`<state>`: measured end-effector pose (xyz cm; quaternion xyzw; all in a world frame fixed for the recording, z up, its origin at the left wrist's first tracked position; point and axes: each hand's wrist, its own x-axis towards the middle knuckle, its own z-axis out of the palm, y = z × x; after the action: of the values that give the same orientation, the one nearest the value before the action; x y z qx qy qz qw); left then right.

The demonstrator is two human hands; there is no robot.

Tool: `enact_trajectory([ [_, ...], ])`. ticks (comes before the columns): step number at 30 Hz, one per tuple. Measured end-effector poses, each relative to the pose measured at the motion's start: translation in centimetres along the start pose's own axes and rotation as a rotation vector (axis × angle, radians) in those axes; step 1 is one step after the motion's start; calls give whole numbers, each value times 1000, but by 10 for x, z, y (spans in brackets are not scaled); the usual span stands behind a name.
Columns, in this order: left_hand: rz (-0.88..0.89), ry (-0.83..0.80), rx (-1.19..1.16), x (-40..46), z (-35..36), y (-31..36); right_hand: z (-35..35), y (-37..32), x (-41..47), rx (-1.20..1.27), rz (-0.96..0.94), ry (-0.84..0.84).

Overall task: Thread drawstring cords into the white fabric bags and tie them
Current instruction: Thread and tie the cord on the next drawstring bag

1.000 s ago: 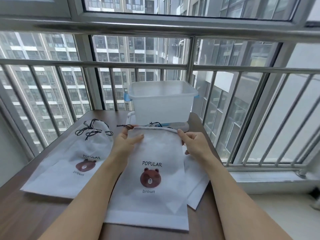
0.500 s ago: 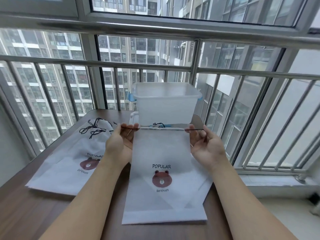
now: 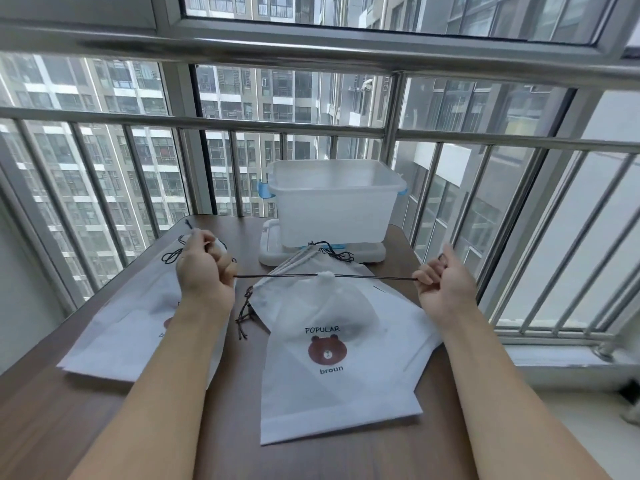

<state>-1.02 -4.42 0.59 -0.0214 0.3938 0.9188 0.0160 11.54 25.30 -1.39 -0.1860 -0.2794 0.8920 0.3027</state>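
A white fabric bag [image 3: 332, 382] with a brown bear print lies in the middle of the wooden table [image 3: 41, 417]. Its mouth [image 3: 326, 276] is gathered into a tight bunch on a dark drawstring cord [image 3: 374, 278] stretched taut left to right. My left hand [image 3: 204, 268] grips the cord's left end in a fist. My right hand [image 3: 441, 282] pinches the right end. More white bags lie under this one, with loose cord ends [image 3: 244, 315] hanging at their left side.
A stack of tied bags [image 3: 135, 327] lies to the left, partly behind my left arm. A translucent plastic bin [image 3: 334, 202] stands on its white lid [image 3: 273, 251] at the table's far edge. Window bars [image 3: 391, 133] close off the back and right.
My hands have moved apart, pulling the cord ends outward. The bag's mouth, flat and wide before, is now cinched into a bunch at the middle of the cord.
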Motion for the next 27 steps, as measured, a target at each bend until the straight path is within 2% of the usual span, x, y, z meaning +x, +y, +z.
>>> enact_trajectory([
  [3, 75, -156, 175, -15, 11, -7, 16, 11, -19, -292, -3, -262],
  [7, 28, -346, 256, -39, 30, -27, 39, 30, -53, -532, -72, -596],
  [9, -34, -419, 252, -48, 36, -37, 45, 37, -64, -571, -172, -653],
  [11, -88, -460, 266, -54, 38, -43, 49, 41, -69, -649, -362, -655],
  [15, -52, -485, 384, -64, 38, -48, 52, 48, -73, -820, -752, -699],
  [17, -52, -512, 414, -69, 39, -50, 52, 52, -75, -919, -848, -758],
  [21, -202, -588, 496, -74, 39, -50, 48, 62, -74, -1116, -844, -886],
  [25, -441, -662, 413, -75, 38, -49, 46, 60, -71, -1052, -601, -786],
  [27, -468, -709, 388, -74, 38, -51, 46, 60, -70, -1028, -540, -765],
])
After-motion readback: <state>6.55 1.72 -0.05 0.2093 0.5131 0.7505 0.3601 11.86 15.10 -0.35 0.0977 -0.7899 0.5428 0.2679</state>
